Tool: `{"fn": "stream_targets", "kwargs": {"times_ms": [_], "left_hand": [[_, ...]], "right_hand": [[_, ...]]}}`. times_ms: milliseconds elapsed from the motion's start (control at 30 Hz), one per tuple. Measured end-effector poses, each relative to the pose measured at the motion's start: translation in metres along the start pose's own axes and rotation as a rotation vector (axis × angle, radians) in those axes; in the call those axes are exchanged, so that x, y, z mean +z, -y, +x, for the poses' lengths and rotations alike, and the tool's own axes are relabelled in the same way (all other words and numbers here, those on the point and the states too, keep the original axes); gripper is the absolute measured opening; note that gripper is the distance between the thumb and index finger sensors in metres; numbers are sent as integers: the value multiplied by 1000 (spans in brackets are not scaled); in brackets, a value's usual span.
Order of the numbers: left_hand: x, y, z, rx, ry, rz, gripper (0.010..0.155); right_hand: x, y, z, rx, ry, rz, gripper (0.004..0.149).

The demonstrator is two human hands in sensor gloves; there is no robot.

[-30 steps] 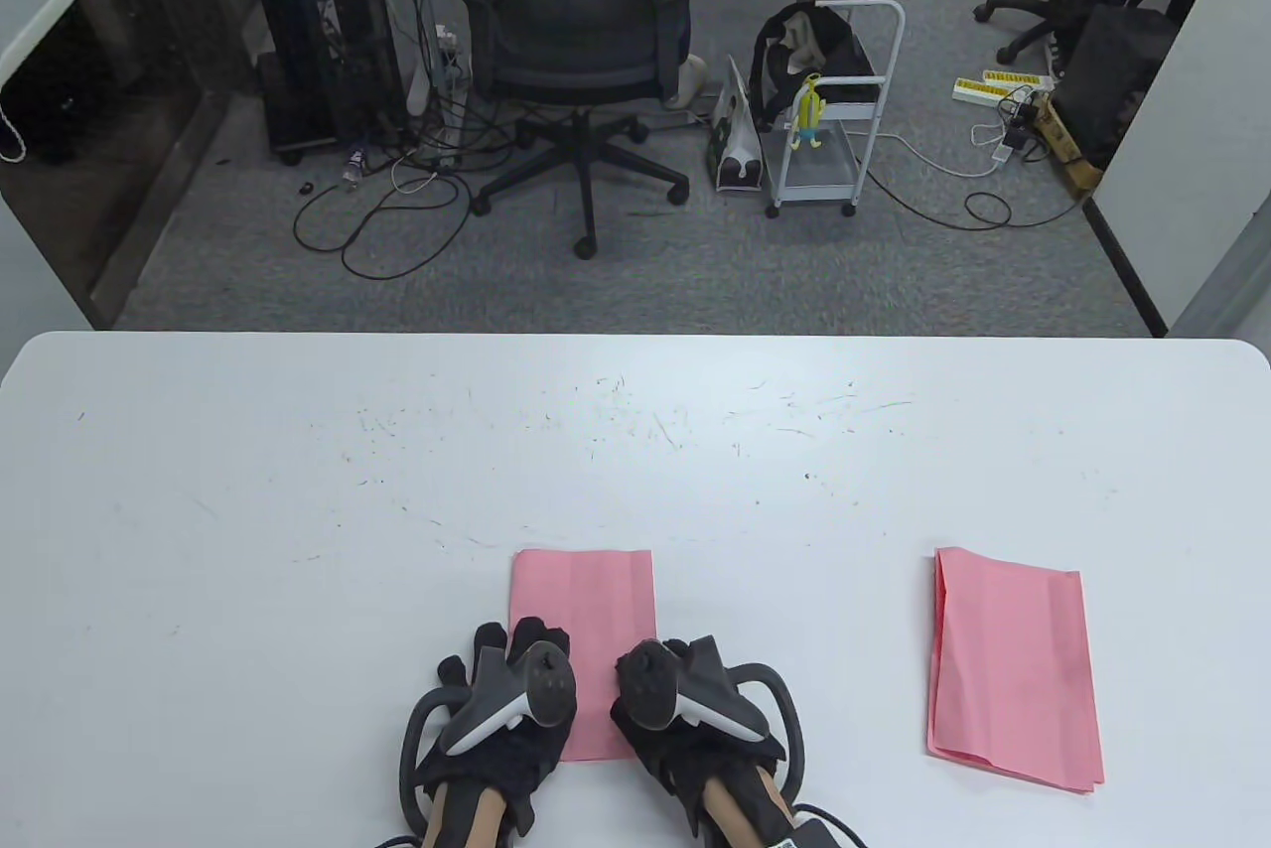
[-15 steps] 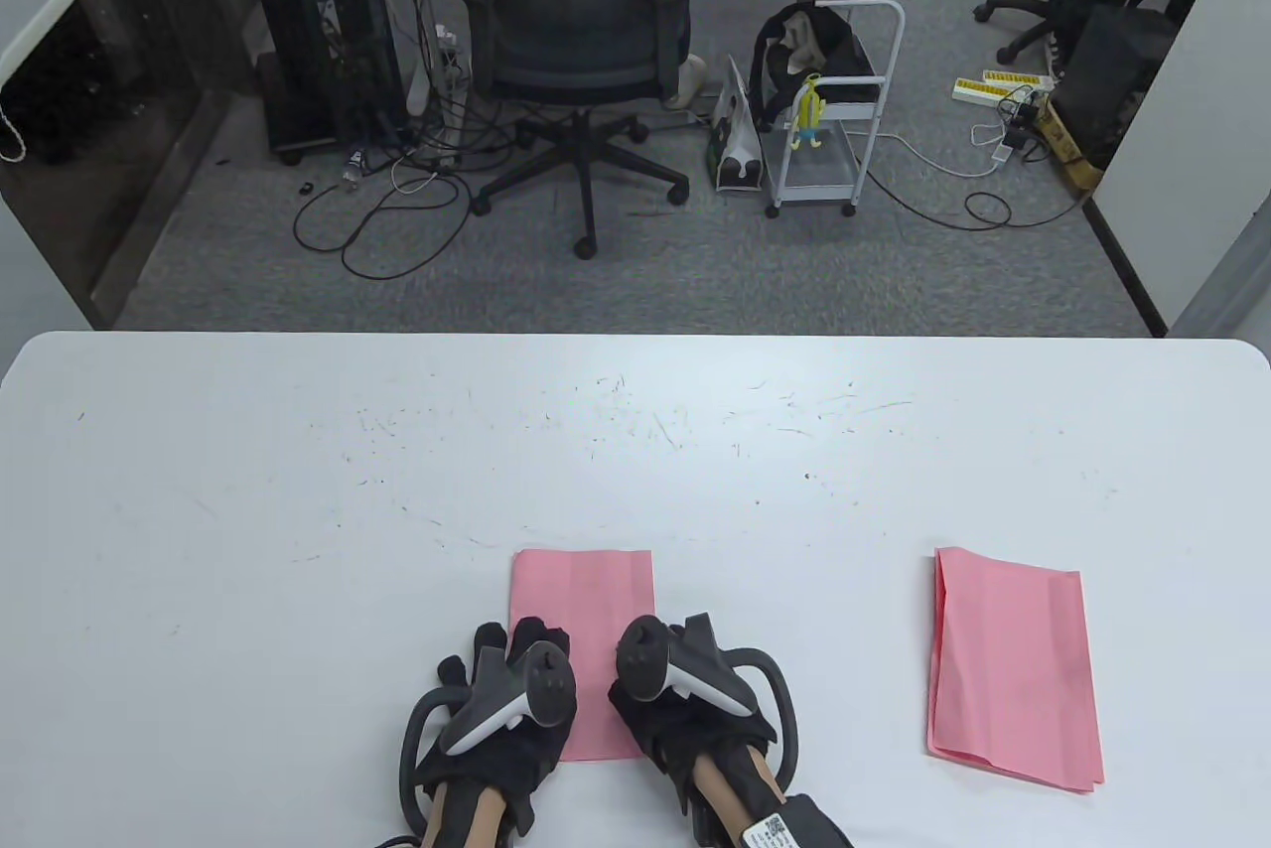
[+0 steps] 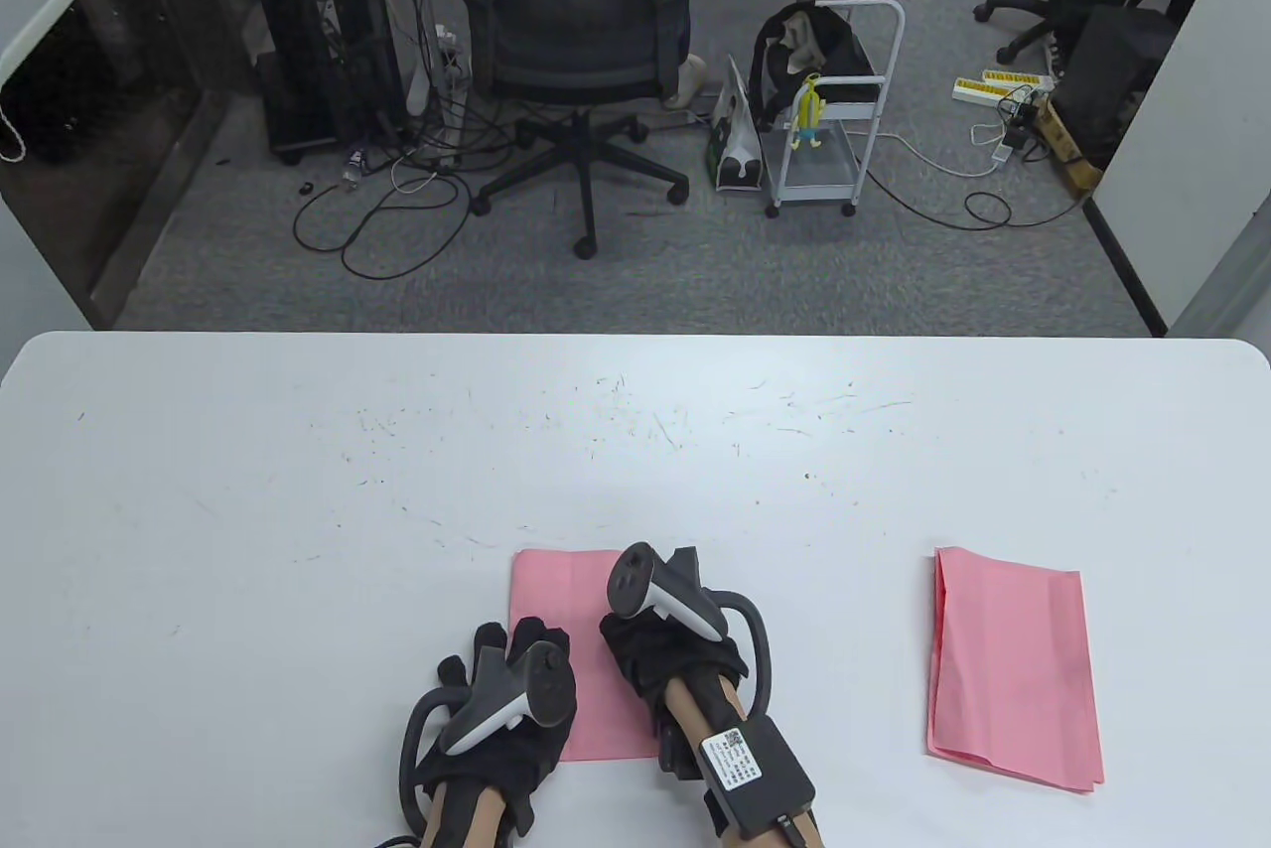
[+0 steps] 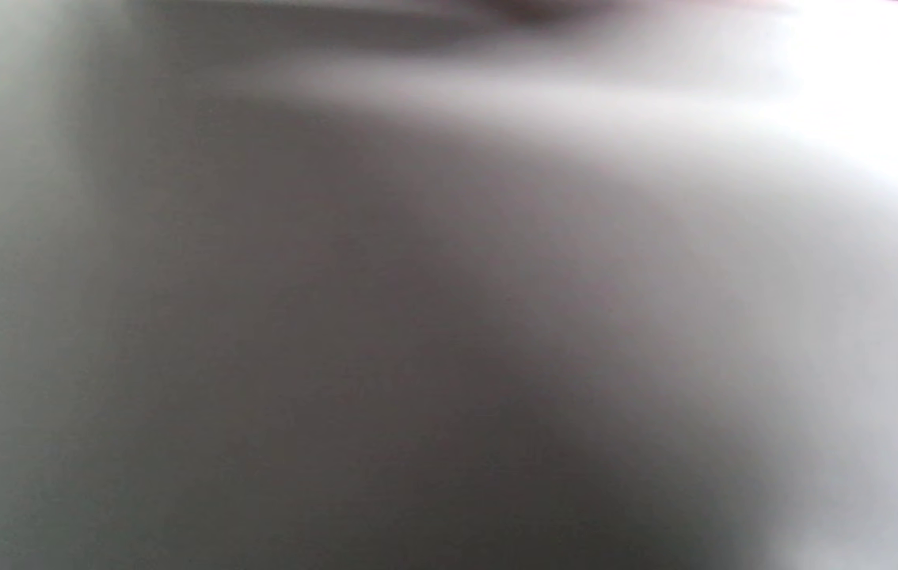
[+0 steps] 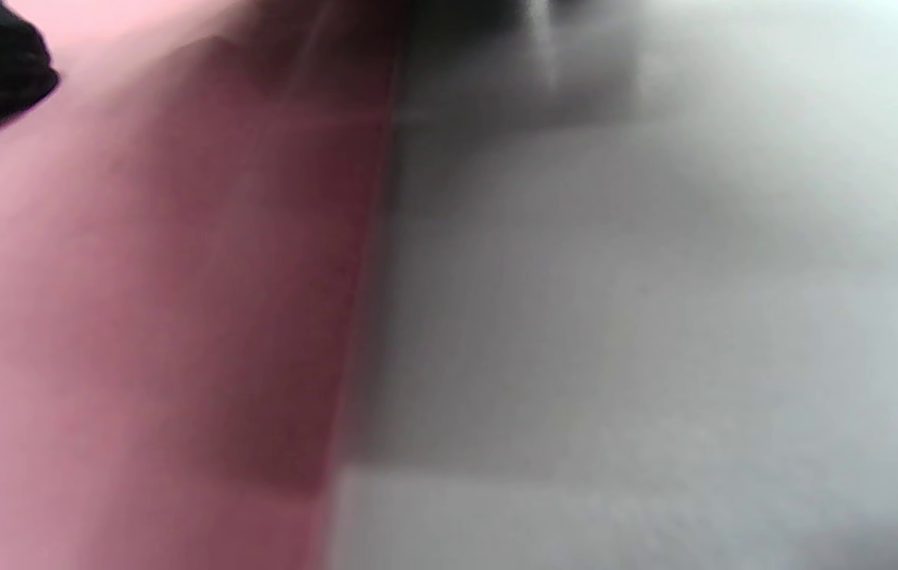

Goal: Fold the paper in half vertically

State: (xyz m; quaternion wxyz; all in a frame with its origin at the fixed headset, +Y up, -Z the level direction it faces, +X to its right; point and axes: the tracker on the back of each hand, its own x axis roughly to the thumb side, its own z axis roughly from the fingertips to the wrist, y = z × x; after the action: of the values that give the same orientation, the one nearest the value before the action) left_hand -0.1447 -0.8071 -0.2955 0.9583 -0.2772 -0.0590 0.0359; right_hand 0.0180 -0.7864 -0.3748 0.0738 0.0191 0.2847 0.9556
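White desk (image 3: 298,491); pink paper (image 3: 561,590) lies at its near edge, already narrow, apparently folded. A pink sheet stack (image 3: 1013,664) is kept well apart, to the right. Paper pressed flat by left hand (image 3: 501,704), fingers straight. Right hand (image 3: 665,644) rests on paper's right edge; grip state cannot be told. Risk: layers skewed if pressed unevenly, crease set crooked.

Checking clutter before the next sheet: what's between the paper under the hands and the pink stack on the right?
Nothing: in the table view only bare white table separates the folded pink paper from the pink stack.
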Motion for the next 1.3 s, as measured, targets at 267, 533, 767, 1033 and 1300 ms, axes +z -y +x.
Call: {"fn": "stream_targets", "kwargs": {"times_ms": [267, 533, 767, 1033, 1300], "left_hand": [[0, 0, 0, 0, 1, -2, 71], [0, 0, 0, 0, 0, -1, 70], [1, 0, 0, 2, 1, -2, 70], [1, 0, 0, 3, 1, -2, 70], [0, 0, 0, 3, 1, -2, 71]], "right_hand": [[4, 1, -3, 7, 30, -9, 64], [36, 9, -8, 71, 155, -70, 60], [53, -8, -4, 171, 213, -67, 57], [52, -14, -1, 205, 200, -86, 56], [60, -17, 1, 230, 219, -66, 57]]}}
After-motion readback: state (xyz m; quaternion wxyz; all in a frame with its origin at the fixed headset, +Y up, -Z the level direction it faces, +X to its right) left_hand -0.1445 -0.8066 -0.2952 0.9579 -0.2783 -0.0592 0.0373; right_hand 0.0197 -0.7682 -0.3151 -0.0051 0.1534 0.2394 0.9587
